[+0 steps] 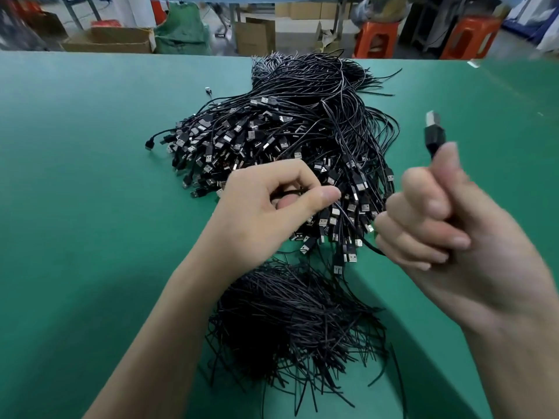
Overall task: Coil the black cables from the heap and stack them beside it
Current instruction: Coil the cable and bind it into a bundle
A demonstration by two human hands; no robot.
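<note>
One black cable [435, 140] is gripped in the curled fingers of the right hand [447, 225], raised right of the heap [287, 137], with its plug [432, 119] upright above the thumb. A strand is pinched by the left hand [266, 204] at the heap's near edge. Open green surface [90, 176] is noted left of the heap.
</note>
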